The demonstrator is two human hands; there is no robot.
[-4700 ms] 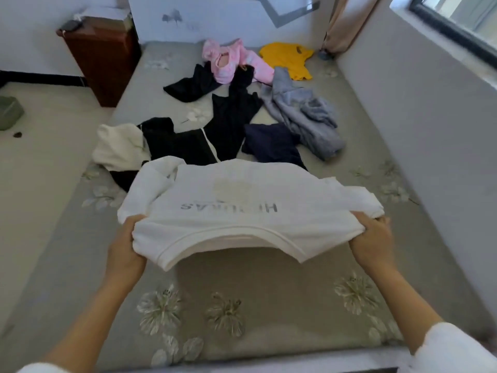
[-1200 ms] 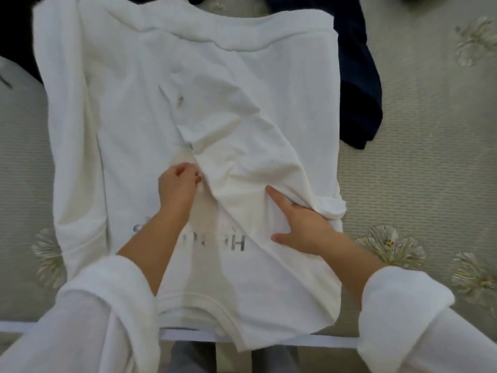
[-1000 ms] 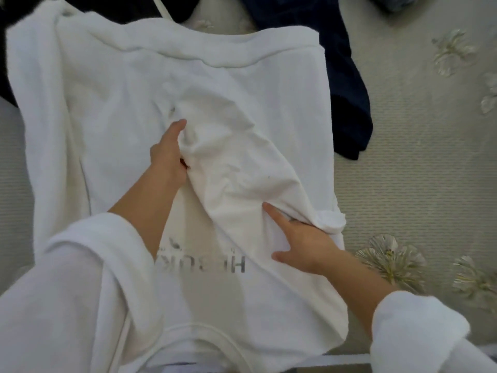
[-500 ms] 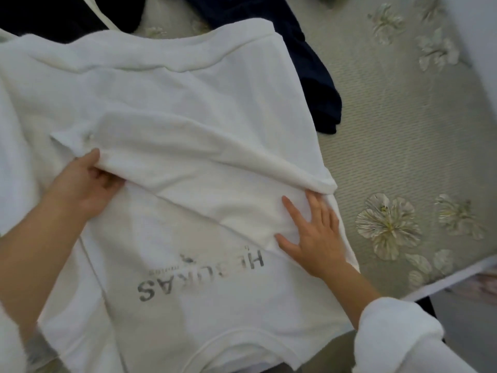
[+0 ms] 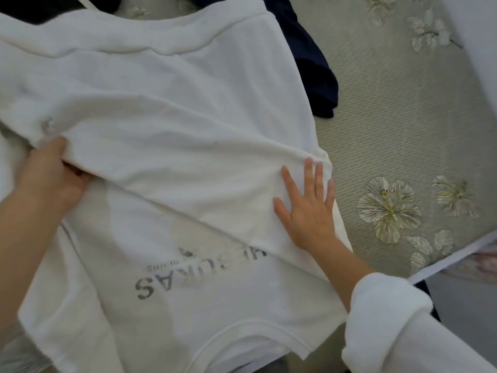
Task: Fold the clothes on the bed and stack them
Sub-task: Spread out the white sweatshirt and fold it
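A white sweatshirt with grey lettering lies spread on the bed, neckline towards me. One sleeve is folded across the body from right to left. My left hand grips the cuff end of that sleeve at the left, thumb on top and fingers curled under. My right hand lies flat with spread fingers on the sleeve's fold at the right shoulder edge.
A dark navy garment lies partly under the sweatshirt at the upper right. A black garment shows at the top left. The grey flowered mattress lies bare to the right, its front edge at the lower right.
My left hand has drawn the sleeve cuff further left across the sweatshirt, stretching the sleeve flat. My right hand stays pressed on the fold at the right.
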